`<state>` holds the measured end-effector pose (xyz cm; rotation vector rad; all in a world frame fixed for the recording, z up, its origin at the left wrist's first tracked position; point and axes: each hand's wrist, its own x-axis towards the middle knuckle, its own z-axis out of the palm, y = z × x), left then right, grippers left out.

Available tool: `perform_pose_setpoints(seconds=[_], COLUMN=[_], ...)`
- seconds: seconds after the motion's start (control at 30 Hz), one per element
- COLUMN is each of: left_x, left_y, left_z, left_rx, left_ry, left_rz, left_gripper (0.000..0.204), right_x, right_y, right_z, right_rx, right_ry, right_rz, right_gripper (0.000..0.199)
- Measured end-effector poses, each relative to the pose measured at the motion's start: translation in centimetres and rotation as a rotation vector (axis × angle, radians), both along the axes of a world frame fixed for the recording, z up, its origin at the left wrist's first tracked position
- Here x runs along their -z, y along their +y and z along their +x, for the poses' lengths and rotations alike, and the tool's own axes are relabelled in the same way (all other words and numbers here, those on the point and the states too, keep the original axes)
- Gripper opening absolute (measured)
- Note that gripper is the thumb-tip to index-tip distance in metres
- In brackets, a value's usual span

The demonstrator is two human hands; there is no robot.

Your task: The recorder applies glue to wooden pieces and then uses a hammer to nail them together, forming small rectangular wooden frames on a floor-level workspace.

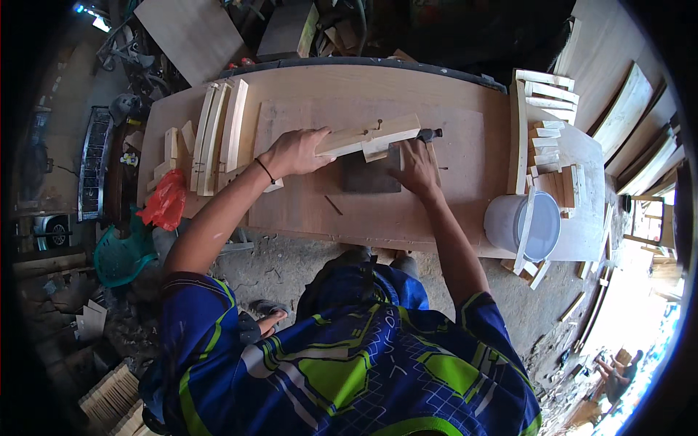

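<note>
- Gripping the left end of a wooden bar (398, 129), the left hand (297, 151) has its fingers closed around it;
- bar lies above the middle of the tabletop (291, 211), its long axis running from near left to far right; two nails (379, 124) stand up from it, between the hands;
- right hand (417, 168) sits just beside the bar's right end, on the near side, fingers curled around a dark tool (432, 134); their exact grip is partly hidden
</note>
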<state>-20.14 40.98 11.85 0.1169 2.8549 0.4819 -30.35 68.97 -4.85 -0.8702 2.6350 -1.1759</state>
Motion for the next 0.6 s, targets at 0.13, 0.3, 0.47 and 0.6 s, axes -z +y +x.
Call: perform_pose_setpoints(seconds=[0.13,0.3,0.47,0.6], left_x=[-0.2,0.0,0.1,1.0], left_y=[0.3,0.0,0.4,-0.4], left_z=[-0.2,0.0,-0.3,0.5], left_rx=[0.006,0.005,0.027,0.01], left_ry=[-0.009,0.008,0.004,0.031], left_rz=[0.005,-0.012,-0.006,-0.016], left_gripper=[0.062,0.064,0.063,0.064], right_x=[5.5,6.4,8.4,2.3], right_y=[7.3,10.6,11.6,11.0], right_z=[2.0,2.5,1.5,2.0], right_rx=[0.305,0.392,0.434,0.423], right_ry=[0.319,0.024,0.068,-0.055], right_rz=[0.557,0.545,0.494,0.337], right_gripper=[0.061,0.026,0.028,0.03])
